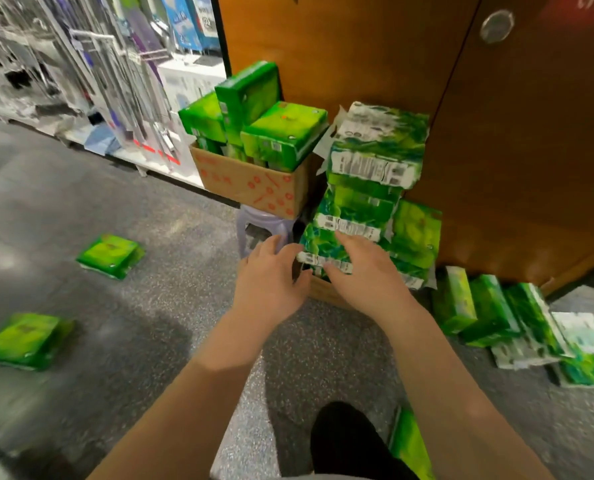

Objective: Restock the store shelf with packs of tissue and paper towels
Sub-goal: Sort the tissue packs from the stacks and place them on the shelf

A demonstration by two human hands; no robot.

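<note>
Reaching in with both hands, you've got your left hand [271, 282] and right hand [365, 271] at the bottom of the tall stack of tissue packs [365, 188]. Fingers on both look loosely spread, resting on the lowest pack [320, 249], not really gripping. Just past your left fingertips sits a cardboard box [254, 183] full of green packs.

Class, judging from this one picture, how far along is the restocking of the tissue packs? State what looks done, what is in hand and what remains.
Done: no pack visibly shelved; none shows on the rack behind. In hand: the left hand and right hand reach for the lowest pack of the leaning stack. Left: the cardboard box of packs, two loose packs on the floor, and a row by the wooden cabinet.
</note>
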